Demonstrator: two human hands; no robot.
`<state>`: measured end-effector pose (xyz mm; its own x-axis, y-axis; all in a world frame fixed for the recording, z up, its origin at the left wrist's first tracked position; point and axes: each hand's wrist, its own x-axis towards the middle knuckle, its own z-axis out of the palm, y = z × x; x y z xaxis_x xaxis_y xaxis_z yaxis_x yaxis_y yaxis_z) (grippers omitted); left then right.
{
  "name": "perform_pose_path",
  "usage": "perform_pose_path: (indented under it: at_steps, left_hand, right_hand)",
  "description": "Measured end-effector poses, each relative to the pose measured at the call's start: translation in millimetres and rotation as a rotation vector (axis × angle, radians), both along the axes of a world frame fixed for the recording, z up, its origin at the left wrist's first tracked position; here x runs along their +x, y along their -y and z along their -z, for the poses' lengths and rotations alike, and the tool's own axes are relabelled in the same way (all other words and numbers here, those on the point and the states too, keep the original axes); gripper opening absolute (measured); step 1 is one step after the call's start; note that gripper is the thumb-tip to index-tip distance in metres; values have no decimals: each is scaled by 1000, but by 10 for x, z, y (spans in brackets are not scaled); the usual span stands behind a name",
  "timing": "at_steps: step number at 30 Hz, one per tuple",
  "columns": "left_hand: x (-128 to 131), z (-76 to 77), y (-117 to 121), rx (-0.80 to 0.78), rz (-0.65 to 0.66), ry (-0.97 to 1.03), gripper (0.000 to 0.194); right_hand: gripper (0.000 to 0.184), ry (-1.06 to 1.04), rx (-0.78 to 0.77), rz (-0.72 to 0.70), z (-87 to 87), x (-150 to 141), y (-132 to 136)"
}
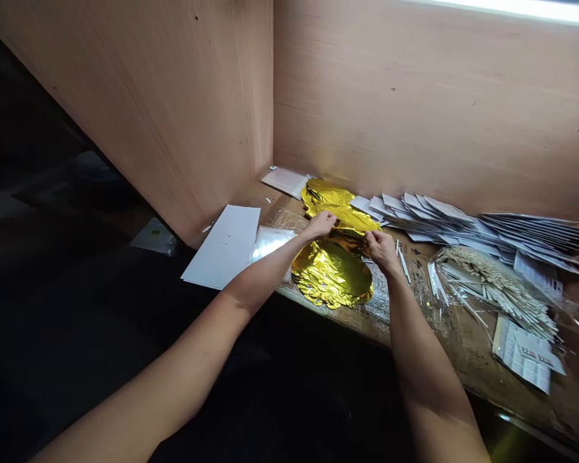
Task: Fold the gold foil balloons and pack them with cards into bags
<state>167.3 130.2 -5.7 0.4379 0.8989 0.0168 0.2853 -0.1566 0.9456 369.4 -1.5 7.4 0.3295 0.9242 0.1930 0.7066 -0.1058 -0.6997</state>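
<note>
My left hand pinches the left end of a folded gold foil piece lifted over the table. My right hand grips the same piece at its right end, fingers closed. Under both hands lies a flat stack of gold foil shapes with scalloped edges. More gold foil is piled behind, near the corner of the wooden walls.
A white sheet and a clear plastic bag lie left of the foil. Several white leaflets fan out along the back wall. A clear bag of white sticks and printed slips lie right. The cardboard-covered table edge runs diagonally.
</note>
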Motion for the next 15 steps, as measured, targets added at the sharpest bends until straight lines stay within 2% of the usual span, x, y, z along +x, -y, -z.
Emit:
perform_pose_path:
  at_steps: [4, 7, 9, 11, 13, 15]
  left_hand:
    - [86, -230, -11, -43, 100, 78, 22]
    - [148, -451, -23, -9, 148, 149, 38]
    - [188, -641, -17, 54, 176, 170, 36]
    - [206, -851, 32, 226, 191, 136, 27]
    - [176, -1045, 153, 505, 192, 78, 20]
    - [76, -1171, 359, 780, 188, 46, 15]
  right_hand:
    - [46, -169, 124, -7, -144, -8, 15]
    - [47, -253, 211, 21, -277, 27, -7]
    - [44, -287, 282, 55, -405, 66, -12]
    - [39, -307, 347, 85, -576, 97, 37]
    - [36, -322, 415, 85, -772, 100, 181]
    - [47, -278, 460, 26, -941, 57, 435]
